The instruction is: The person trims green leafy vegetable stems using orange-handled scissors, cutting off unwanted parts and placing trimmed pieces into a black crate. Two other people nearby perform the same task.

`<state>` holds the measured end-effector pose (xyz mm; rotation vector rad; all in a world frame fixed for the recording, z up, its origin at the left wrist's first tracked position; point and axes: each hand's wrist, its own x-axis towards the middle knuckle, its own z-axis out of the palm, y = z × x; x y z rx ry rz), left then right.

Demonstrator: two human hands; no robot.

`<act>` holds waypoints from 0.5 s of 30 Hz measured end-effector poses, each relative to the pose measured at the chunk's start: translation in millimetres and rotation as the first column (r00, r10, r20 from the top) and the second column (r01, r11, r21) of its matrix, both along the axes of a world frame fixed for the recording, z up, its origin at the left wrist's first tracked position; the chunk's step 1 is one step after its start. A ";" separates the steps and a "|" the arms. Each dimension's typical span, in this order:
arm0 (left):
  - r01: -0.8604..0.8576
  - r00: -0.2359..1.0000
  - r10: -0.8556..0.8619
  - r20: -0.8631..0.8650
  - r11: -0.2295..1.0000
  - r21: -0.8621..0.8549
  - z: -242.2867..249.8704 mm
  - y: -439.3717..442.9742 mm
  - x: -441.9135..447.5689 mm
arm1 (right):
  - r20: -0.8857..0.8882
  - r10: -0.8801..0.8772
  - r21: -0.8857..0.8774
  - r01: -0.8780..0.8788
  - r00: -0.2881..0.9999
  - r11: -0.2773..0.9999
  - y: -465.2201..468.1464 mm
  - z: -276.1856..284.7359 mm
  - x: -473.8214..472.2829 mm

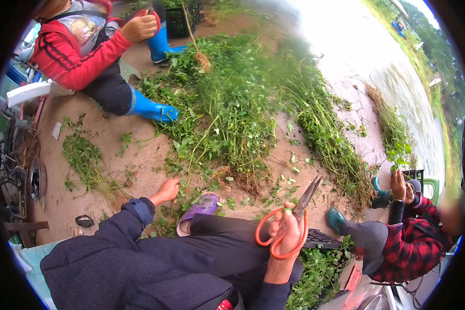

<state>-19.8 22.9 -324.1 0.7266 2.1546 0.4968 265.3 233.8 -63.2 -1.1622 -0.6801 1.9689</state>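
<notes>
My right hand (286, 234) is closed around a pair of scissors (307, 197) with large orange-red loop handles, blades pointing up and to the right. My left hand (168, 190) reaches down beside my purple shoe (203, 207), near loose green stems on the floor; whether its fingers grip a stem is unclear. In front of me lies a large heap of leafy green plants (232, 124), with brown roots (248, 181) at its near end. A long row of similar plants (325, 143) stretches to its right.
A co-worker in red (77, 58) sits at upper left, red-handled scissors in hand. Another in checked red (414, 240) holds greens at right. A small plant pile (83, 159) and a black face mask (84, 221) lie at left. Beside my right leg, a black crate (321, 238) stands near cut greens (314, 275).
</notes>
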 end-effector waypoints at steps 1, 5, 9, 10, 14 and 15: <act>-0.019 0.999 0.020 0.025 0.999 -0.028 -1.4 -9.4 -1.4 | 0.007 -0.004 -0.008 0.004 1.000 1.000 -0.3 -0.8 -0.4; -0.068 0.996 0.077 0.046 0.982 -0.177 -4.2 -47.2 -7.5 | 0.055 0.003 0.009 -0.004 0.998 1.000 -2.1 -3.3 -1.0; -0.038 0.988 0.023 -0.153 0.995 -0.094 10.1 -69.3 -17.9 | 0.054 0.009 0.049 -0.012 0.999 0.999 -2.5 -6.9 -2.5; -0.123 0.983 0.109 -0.145 0.988 -0.094 18.0 -69.7 -20.1 | 0.056 0.010 0.051 -0.013 0.998 0.999 -2.7 -7.6 -2.7; -0.566 0.794 0.471 0.384 0.804 0.185 70.2 -66.3 -25.9 | 0.060 0.031 0.073 -0.035 0.998 0.997 -4.5 -7.5 -2.6; -0.570 0.796 0.434 0.423 0.772 0.282 84.2 -64.9 -25.2 | 0.055 0.037 0.086 -0.041 0.998 0.995 -5.2 -6.9 -2.5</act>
